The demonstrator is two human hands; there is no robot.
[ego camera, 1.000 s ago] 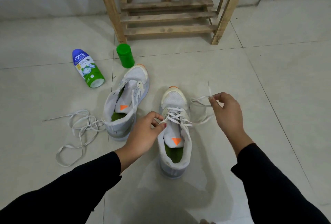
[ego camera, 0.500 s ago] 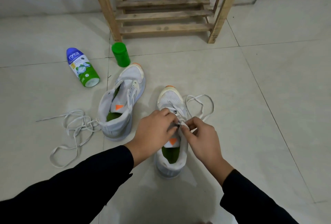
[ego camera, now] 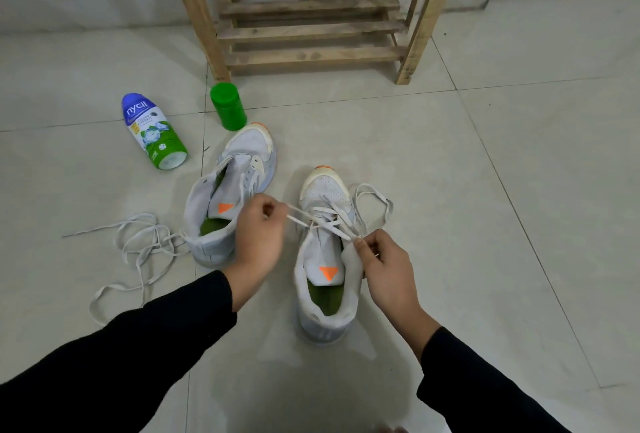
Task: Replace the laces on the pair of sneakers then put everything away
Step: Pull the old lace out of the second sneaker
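Lace [ego camera: 329, 221] crossed over the near sneaker [ego camera: 323, 190] on the floor, ends pinched by left hand [ego camera: 258, 235] and right hand [ego camera: 388, 263]; likely to tighten unevenly or slip an eyelet if tugged harder on one side.

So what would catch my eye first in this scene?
Two hands at the centre: the left hand and right hand each pinch the white lace threaded through the nearer sneaker. To its left sits the second sneaker, a loose lace tangled on the floor by its heel. Behind, a Nycil bottle lies on its side near a green cap.
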